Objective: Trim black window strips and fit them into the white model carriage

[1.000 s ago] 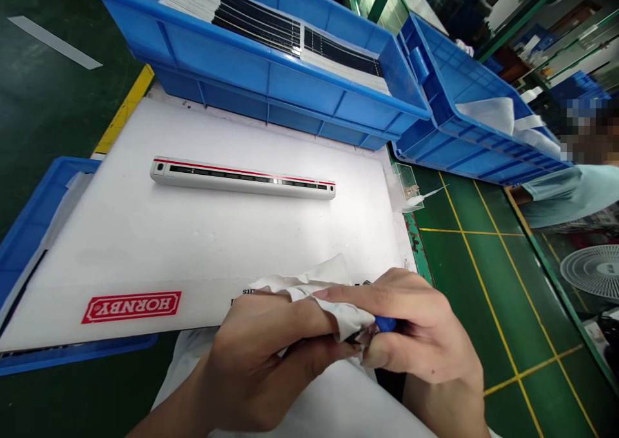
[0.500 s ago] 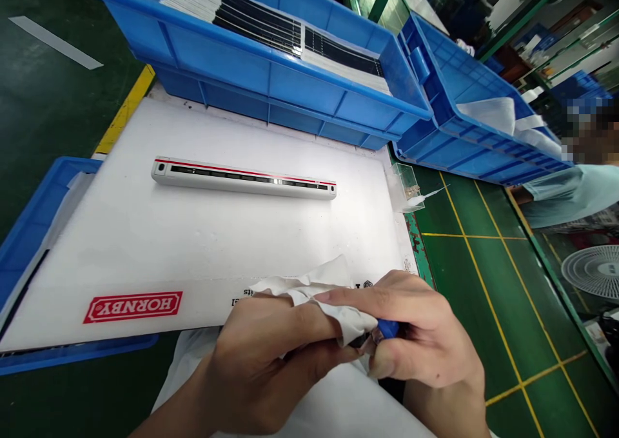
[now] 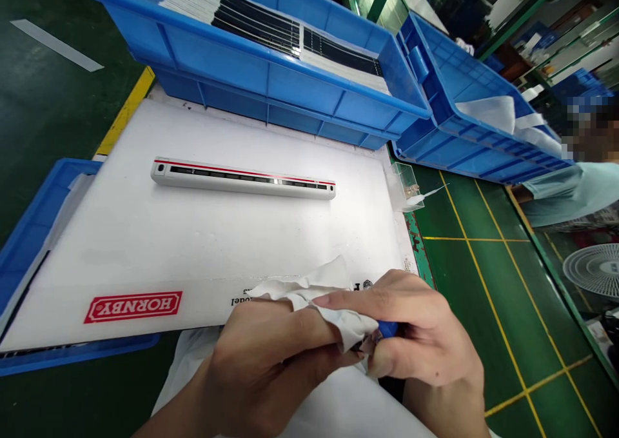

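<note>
My left hand (image 3: 278, 360) is closed on a crumpled white cloth (image 3: 322, 284), which bunches up over its fingers. My right hand (image 3: 425, 338) pinches a small blue object (image 3: 387, 329) against the cloth's edge, its forefinger lying on the fabric. A dark, shiny bit shows between the two hands, but my fingers hide most of it. Beyond them, a long grey model train coach body (image 3: 244, 181) with a red stripe and a dark window band lies on its side on the white board (image 3: 193, 244).
At the back of the board stands a blue crate (image 3: 217, 70) with stacked black-and-white strips. Another blue crate (image 3: 483, 141) at right holds white wrapping. A small clear box (image 3: 405, 189) sits at the board's right edge. A co-worker (image 3: 570, 193) and a fan (image 3: 594, 269) are at far right.
Both hands stay in nearly the same place, with the cloth and the blue object still in them. Only slight shifts of the fingers and the cloth show.
</note>
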`<move>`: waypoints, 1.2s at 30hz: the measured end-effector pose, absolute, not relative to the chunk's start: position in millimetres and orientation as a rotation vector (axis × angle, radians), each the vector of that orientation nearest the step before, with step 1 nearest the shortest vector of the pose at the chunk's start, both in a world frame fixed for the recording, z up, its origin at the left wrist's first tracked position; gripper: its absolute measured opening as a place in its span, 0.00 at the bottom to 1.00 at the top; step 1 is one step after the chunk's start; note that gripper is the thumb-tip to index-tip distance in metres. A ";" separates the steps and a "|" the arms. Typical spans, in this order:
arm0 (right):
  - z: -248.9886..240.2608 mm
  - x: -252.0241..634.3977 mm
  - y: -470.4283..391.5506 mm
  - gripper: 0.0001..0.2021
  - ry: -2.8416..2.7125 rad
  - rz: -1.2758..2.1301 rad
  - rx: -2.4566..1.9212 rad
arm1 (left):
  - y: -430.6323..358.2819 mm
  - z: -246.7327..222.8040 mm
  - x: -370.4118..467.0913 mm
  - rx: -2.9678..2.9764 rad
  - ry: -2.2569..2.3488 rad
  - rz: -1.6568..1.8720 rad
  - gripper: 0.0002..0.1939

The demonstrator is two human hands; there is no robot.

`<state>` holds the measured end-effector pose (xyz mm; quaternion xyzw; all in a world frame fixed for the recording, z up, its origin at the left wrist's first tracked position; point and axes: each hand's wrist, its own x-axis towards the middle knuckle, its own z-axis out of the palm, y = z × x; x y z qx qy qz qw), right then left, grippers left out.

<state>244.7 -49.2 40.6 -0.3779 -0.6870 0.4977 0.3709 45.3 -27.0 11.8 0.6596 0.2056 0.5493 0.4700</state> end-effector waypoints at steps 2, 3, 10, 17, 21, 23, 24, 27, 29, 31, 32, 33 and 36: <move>40.2 244.7 -49.1 0.26 -1.769 1.276 -0.971 | -27.2 11.7 45.2 1.625 0.511 1.330 0.05; 39.8 244.7 -49.0 0.26 -1.769 1.271 -0.968 | -27.4 11.5 45.1 1.629 0.516 1.322 0.05; 39.7 245.6 -49.2 0.26 -1.760 1.274 -0.953 | -25.2 10.2 46.5 1.621 0.500 1.335 0.05; 41.4 245.2 -47.4 0.26 -1.765 1.293 -0.954 | -18.1 14.0 45.8 1.629 0.403 1.340 0.05; 41.4 245.5 -47.5 0.25 -1.775 1.289 -0.961 | -18.9 11.7 43.8 1.642 0.391 1.275 0.09; 42.0 245.7 -47.7 0.24 -1.783 1.291 -0.966 | -20.2 9.3 42.6 1.646 0.413 1.261 0.09; 42.4 245.8 -47.8 0.24 -1.785 1.295 -0.968 | -20.6 8.2 42.0 1.650 0.418 1.265 0.09; 43.5 246.2 -47.6 0.24 -1.781 1.306 -0.968 | -20.8 7.0 41.0 1.666 0.397 1.281 0.08; 44.3 246.4 -47.5 0.24 -1.786 1.310 -0.972 | -20.3 7.7 41.0 1.675 0.387 1.284 0.08; 44.9 246.4 -47.9 0.23 -1.790 1.310 -0.976 | -20.0 8.9 41.3 1.682 0.404 1.282 0.08; 45.1 246.3 -48.2 0.23 -1.790 1.310 -0.979 | -20.1 9.3 41.5 1.689 0.418 1.282 0.07; 45.0 246.2 -48.5 0.23 -1.791 1.308 -0.982 | -20.2 9.5 41.7 1.695 0.437 1.282 0.07; 43.9 245.8 -49.3 0.23 -1.792 1.297 -1.002 | -21.0 8.7 42.1 1.696 0.458 1.301 0.04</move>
